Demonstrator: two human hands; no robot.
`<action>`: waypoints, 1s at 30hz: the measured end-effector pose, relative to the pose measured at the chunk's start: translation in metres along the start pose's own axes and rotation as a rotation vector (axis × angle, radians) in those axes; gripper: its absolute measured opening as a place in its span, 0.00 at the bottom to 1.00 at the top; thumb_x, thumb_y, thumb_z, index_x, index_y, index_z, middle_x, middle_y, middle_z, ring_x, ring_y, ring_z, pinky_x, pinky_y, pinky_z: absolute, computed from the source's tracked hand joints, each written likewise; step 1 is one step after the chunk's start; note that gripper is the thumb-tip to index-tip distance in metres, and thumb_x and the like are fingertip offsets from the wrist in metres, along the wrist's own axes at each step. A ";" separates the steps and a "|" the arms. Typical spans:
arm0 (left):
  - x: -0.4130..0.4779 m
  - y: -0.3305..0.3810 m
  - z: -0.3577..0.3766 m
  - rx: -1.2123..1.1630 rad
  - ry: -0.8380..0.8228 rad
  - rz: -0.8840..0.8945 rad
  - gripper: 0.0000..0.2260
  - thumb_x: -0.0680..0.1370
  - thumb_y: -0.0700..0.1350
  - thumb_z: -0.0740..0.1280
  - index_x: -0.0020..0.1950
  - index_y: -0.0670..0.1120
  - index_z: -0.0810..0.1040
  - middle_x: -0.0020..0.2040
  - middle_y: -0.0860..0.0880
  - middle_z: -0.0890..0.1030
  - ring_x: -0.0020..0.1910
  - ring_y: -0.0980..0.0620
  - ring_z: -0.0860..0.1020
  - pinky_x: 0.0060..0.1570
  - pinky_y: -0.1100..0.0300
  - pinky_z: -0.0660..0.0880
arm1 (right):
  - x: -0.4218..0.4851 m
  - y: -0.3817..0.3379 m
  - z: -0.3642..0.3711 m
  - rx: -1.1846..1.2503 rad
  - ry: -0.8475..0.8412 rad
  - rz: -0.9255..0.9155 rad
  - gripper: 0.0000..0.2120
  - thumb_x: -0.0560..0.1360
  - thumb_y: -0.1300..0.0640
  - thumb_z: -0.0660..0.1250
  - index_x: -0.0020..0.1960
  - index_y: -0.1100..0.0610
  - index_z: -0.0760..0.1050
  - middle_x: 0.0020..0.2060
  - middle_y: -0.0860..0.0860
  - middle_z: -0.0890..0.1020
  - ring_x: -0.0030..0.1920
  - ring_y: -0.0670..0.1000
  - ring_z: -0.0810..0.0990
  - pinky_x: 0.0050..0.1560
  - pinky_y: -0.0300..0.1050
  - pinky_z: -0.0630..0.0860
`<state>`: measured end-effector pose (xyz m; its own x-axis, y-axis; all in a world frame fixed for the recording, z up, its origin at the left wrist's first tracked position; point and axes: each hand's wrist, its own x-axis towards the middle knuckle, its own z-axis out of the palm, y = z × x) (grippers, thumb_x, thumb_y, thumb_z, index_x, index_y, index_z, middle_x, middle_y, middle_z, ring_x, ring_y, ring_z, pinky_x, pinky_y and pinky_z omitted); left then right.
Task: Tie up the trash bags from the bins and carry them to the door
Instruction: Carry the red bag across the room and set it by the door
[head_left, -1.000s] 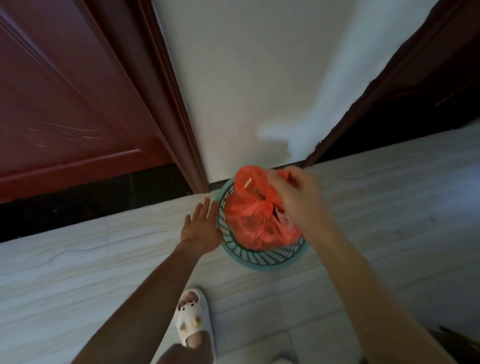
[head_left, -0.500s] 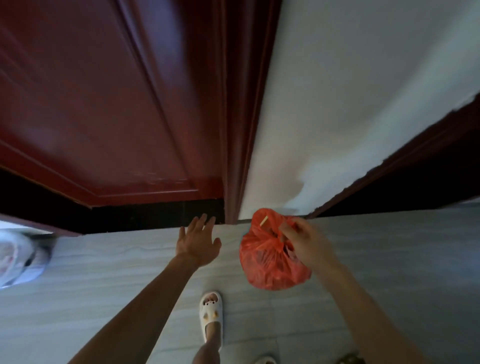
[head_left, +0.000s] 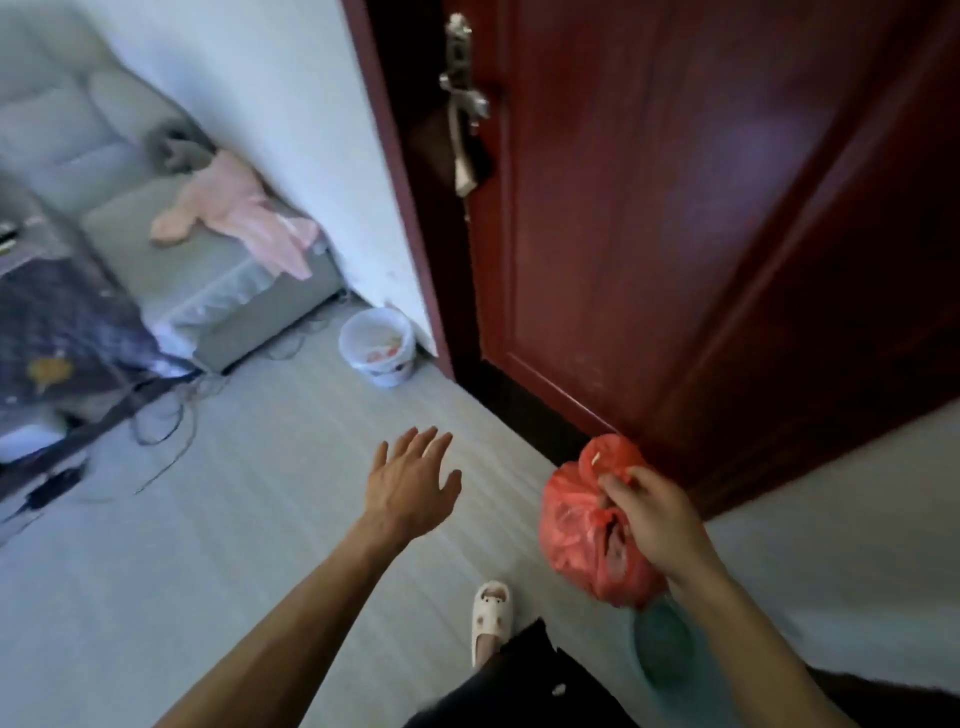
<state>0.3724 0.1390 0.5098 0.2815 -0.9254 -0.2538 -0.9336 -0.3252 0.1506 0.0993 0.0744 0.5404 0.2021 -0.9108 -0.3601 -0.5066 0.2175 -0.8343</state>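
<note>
One red bag (head_left: 582, 525) hangs pinched at its top by the right hand (head_left: 657, 525), partly covering a blurred green shape (head_left: 662, 649); the left hand (head_left: 408, 491) is spread open.

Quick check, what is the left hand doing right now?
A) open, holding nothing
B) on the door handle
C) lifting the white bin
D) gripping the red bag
A: the left hand is spread and empty above the floor; the right hand alone grips the red bag.

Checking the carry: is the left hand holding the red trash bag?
No, the left hand is spread and empty; the right hand grips the red trash bag.
</note>
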 end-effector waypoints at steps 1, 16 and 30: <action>-0.018 -0.022 -0.004 -0.016 0.025 -0.072 0.27 0.80 0.61 0.55 0.78 0.55 0.60 0.78 0.53 0.61 0.78 0.49 0.56 0.75 0.46 0.55 | 0.000 -0.014 0.013 -0.021 -0.055 -0.033 0.13 0.78 0.49 0.67 0.39 0.57 0.79 0.36 0.49 0.84 0.42 0.50 0.82 0.47 0.50 0.75; -0.249 -0.322 -0.010 -0.273 0.236 -0.903 0.22 0.79 0.56 0.59 0.72 0.53 0.70 0.71 0.53 0.72 0.71 0.49 0.68 0.69 0.50 0.64 | -0.056 -0.222 0.345 -0.071 -0.671 -0.376 0.10 0.78 0.56 0.66 0.39 0.54 0.81 0.36 0.47 0.86 0.40 0.46 0.83 0.44 0.46 0.73; -0.369 -0.595 -0.036 -0.453 0.314 -1.273 0.18 0.80 0.56 0.58 0.68 0.55 0.73 0.69 0.53 0.74 0.68 0.49 0.72 0.65 0.50 0.70 | -0.183 -0.378 0.690 -0.123 -1.103 -0.419 0.12 0.80 0.53 0.65 0.42 0.59 0.81 0.36 0.49 0.85 0.37 0.45 0.81 0.40 0.40 0.73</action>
<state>0.8316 0.6671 0.5481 0.9697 0.0674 -0.2349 0.1359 -0.9476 0.2891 0.8317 0.4007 0.6334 0.9541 -0.0952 -0.2841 -0.2940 -0.1152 -0.9488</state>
